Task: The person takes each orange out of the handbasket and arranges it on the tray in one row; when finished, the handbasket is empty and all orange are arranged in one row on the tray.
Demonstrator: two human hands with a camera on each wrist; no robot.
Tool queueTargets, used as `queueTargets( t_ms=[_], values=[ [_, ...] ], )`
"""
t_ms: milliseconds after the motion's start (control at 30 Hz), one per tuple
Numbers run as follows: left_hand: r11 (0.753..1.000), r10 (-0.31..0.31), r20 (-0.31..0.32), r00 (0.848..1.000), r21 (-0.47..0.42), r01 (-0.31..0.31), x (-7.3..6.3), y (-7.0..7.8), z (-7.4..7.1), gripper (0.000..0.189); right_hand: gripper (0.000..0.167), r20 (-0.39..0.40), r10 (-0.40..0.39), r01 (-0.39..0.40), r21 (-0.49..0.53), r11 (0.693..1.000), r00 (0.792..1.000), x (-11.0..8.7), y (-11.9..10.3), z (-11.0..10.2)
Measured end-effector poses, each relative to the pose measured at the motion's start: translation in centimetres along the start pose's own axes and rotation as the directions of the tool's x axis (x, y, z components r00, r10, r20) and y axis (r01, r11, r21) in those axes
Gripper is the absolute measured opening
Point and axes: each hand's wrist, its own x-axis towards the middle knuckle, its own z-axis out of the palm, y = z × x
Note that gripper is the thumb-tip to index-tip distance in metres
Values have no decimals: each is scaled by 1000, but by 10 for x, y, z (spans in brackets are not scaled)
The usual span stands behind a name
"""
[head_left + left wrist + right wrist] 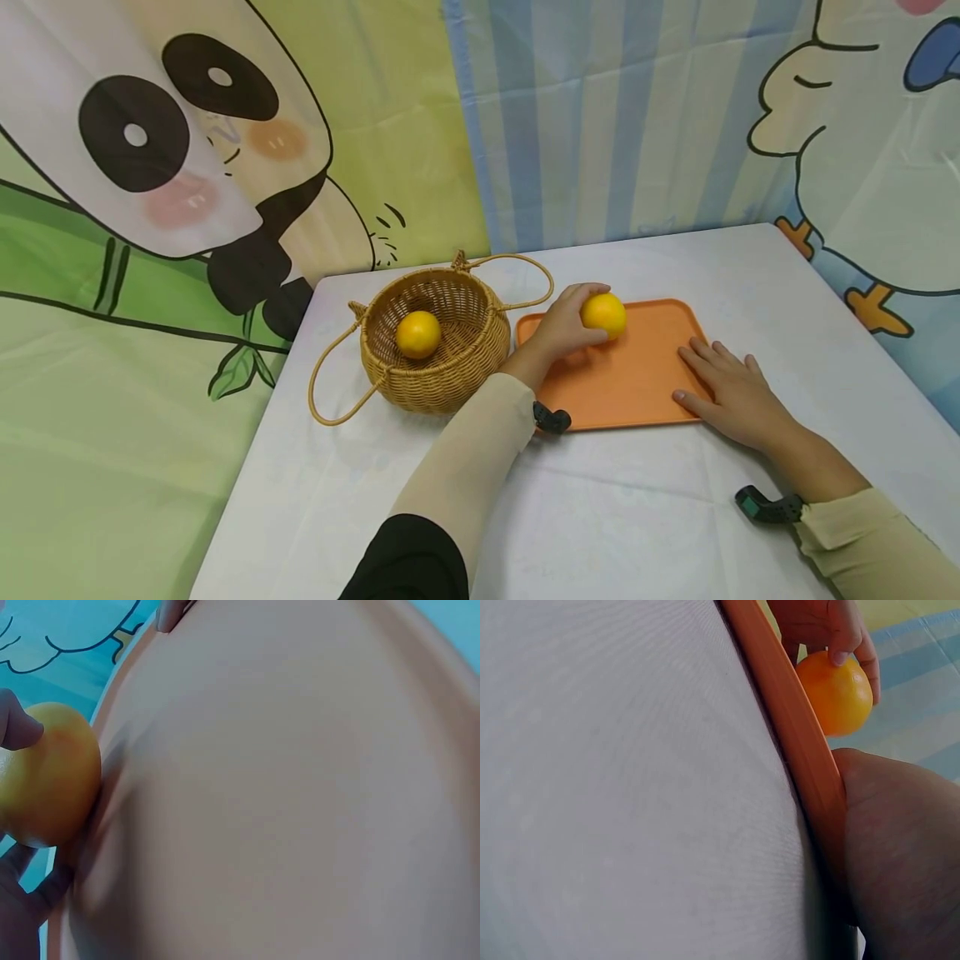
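Note:
My left hand [567, 323] grips an orange [603, 315] over the left part of an orange-coloured tray [637, 392]. In the left wrist view the thumb presses one side of the orange [56, 776] and fingers lie on the other. My right hand [731, 396] lies with spread fingers across the tray's right edge, holding nothing. A second orange [418, 335] sits inside the wicker basket [435, 387] to the left of the tray. The right wrist view shows the tray's rim [799, 735] beside the right hand [907, 847], with the held orange [836, 694] beyond it.
Two loop handles, a left one [318, 375] and a right one [551, 287], stick out from the basket. A white cloth [615, 508] covers the table. Printed curtains with a panda [225, 150] and stripes [600, 125] hang behind it.

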Motion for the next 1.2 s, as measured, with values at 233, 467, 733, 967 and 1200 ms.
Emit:
queueTargets(
  t_ms=[233,467,733,967,1200],
  values=[
    [1000,13,2,1000,4,-13,0,-1,0,77,87,-9,-10,10,-10,1000,1000,0,2,0],
    [1000,17,8,1000,15,-17,0,0,0,77,87,-7,-2,2,-11,1000,1000,0,1,1],
    [1000,13,12,1000,20,-14,1,-1,1,79,88,3,2,-2,-1,1000,1000,0,-1,-1],
    [999,17,21,1000,28,-18,0,0,0,78,88,-4,0,0,5,1000,1000,1,0,1],
    [999,16,33,999,52,-18,1,1,-1,77,88,-4,1,-1,10,1000,1000,0,1,1]
  ],
)
